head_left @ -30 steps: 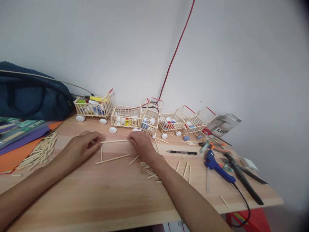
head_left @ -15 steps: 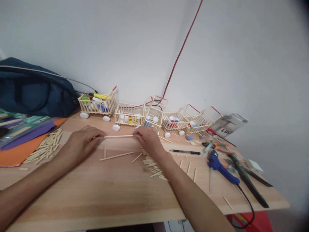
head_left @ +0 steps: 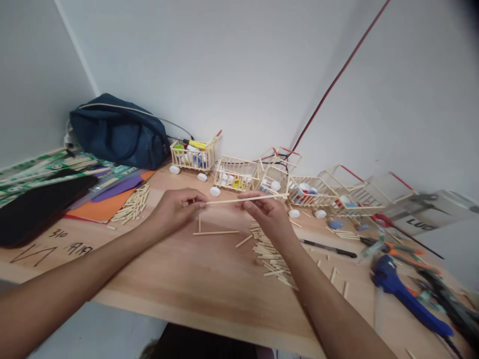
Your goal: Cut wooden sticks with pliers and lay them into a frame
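A thin wooden stick (head_left: pixel 222 201) is held up just above the table, nearly level. My left hand (head_left: pixel 181 207) pinches its left end between thumb and fingertips. Farther along, my right hand (head_left: pixel 267 214) has the stick between its thumb and fingers, and the right end pokes out beyond them. Below the stick, a longer stick (head_left: pixel 216 233) lies flat on the wood, with a short upright-pointing stick (head_left: pixel 199 222) meeting it near its left end. A pile of short sticks (head_left: pixel 267 252) lies beside my right wrist, partly covered by the forearm.
Small stick-built carts (head_left: pixel 235 174) line the wall, some holding bottle caps. A blue bag (head_left: pixel 119 132), orange paper (head_left: pixel 101 207) and another stick pile (head_left: pixel 132 204) are at left. At right lie a pen (head_left: pixel 329 248), a blue glue gun (head_left: pixel 406 296) and pliers (head_left: pixel 404 252).
The view has turned left, so things appear farther right. My right hand has slid inward from the stick's right end, which now shows past the fingers. My left hand keeps its pinch.
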Demonstrator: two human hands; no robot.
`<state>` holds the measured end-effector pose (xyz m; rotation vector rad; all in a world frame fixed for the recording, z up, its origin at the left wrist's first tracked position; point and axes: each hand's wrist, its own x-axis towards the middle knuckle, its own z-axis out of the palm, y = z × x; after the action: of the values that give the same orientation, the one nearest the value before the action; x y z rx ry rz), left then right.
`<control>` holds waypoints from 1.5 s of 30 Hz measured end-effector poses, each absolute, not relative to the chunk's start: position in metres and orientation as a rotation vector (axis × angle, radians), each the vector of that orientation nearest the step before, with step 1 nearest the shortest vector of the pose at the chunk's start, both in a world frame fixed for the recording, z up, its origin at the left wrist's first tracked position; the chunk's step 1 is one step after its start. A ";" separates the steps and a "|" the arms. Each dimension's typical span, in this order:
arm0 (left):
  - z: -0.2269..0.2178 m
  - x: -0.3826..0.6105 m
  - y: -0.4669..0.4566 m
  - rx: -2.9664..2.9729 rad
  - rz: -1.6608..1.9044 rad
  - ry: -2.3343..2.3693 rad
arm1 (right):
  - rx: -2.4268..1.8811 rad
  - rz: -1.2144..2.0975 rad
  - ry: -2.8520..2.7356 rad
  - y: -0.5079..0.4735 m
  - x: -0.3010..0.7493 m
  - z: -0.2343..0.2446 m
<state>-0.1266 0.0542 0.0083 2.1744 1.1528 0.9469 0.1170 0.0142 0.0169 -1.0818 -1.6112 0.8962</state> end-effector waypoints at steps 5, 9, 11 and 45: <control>0.002 -0.124 0.052 2.310 0.889 1.019 | -1.107 0.699 -1.658 0.013 0.113 0.013; -0.002 -0.127 0.050 2.504 0.883 0.919 | -1.114 0.575 -1.618 0.013 0.121 0.017; -0.003 -0.128 0.045 2.615 0.805 0.847 | -1.128 0.542 -1.619 0.013 0.126 0.020; 0.001 -0.095 0.024 2.623 1.024 0.560 | -1.082 0.723 -1.546 -0.014 0.146 0.006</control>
<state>-0.0954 0.0238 0.0015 2.6230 0.5600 1.0239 0.1457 -0.0143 0.0064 -1.0821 -1.5457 0.7233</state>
